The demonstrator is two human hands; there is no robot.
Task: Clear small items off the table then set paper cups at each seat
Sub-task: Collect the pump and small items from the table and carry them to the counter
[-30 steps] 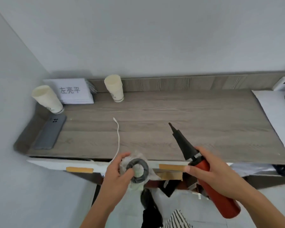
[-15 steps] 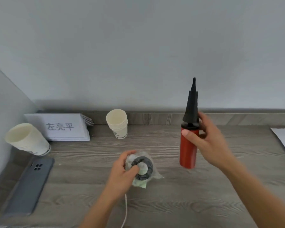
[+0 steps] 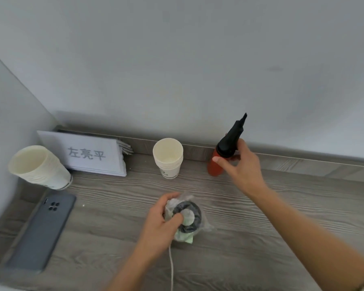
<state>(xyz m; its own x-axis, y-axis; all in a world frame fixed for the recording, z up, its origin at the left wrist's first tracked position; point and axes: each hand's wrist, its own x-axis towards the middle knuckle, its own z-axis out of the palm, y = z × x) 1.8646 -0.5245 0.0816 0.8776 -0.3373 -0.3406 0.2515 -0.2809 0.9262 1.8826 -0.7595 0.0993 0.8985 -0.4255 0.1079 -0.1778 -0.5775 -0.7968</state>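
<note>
**Two bare hands clearing small items from a grey wood-grain counter**

A red balloon pump (image 3: 215, 168) with a black cone nozzle is held near the back edge of the counter (image 3: 282, 217), close to the wall, nozzle up and leaning slightly right. The right grip (image 3: 242, 166) is curled round the pump's neck, with the thumb laid on the red body. Whether the base touches the counter cannot be told.

Nearer the camera, a clear plastic bag (image 3: 205, 224) containing a black ring and something pale green is pinched by the left grip (image 3: 162, 223), thumb pressed on top. The bag is low over the middle of the counter. A thin white cable (image 3: 171, 267) is seen running from under this hand toward the near edge.

A short stack of paper cups (image 3: 168, 158) is set upright just left of the pump. A taller cup stack (image 3: 40, 166) is seen at the far left, beside a pile of white name cards (image 3: 82, 153) printed with Chinese characters. A grey phone (image 3: 40, 232) is laid face down in front of that stack.
</note>
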